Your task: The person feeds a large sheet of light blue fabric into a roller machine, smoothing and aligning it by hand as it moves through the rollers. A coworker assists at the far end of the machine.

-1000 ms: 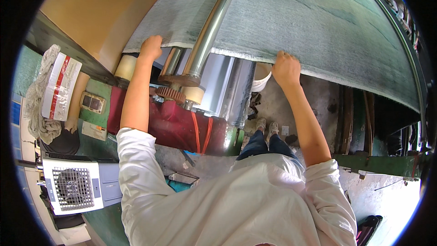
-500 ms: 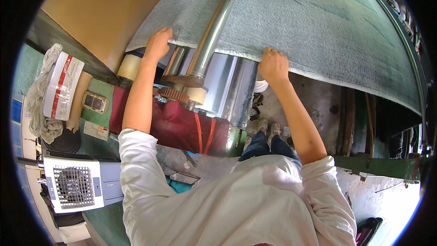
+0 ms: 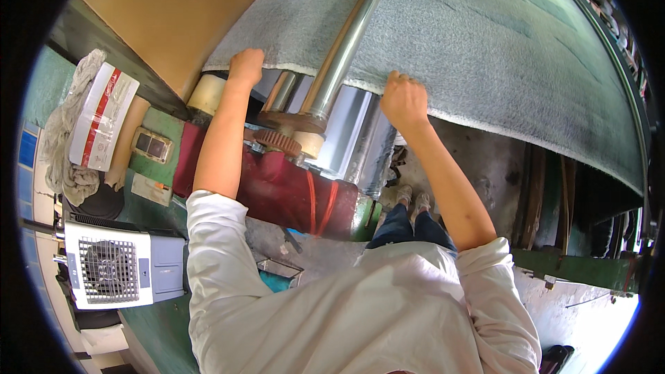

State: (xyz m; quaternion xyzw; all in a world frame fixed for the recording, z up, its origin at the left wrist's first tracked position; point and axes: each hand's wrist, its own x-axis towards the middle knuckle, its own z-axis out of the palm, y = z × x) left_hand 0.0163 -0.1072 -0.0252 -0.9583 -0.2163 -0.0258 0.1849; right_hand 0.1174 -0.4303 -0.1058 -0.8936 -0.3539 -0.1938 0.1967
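A wide sheet of grey-green fleecy fabric point(image 3: 457, 48) spreads across the machine ahead of me, its pale edge toward my body. My left hand point(image 3: 246, 68) is closed on that edge, left of a long shiny metal roller point(image 3: 346, 45). Farther right, my right hand point(image 3: 405, 100) grips the same edge with its fingers curled over. Between and below my hands are a brown toothed gear point(image 3: 277, 141) and smooth silvery rollers point(image 3: 346, 131). The fingertips of both hands are hidden in the fabric.
A dark red cover point(image 3: 291, 194) with orange cords lies over the machine's near end. To the left are a white and red packet point(image 3: 104, 118), a grey rope bundle point(image 3: 73, 180), a switch box point(image 3: 152, 145) and a white fan unit point(image 3: 111, 270). A tan panel point(image 3: 166, 14) rises at far left.
My right hand has shifted slightly left with the fabric edge, and the hands are a little closer together. The whole view has moved slightly. Both hands keep their hold.
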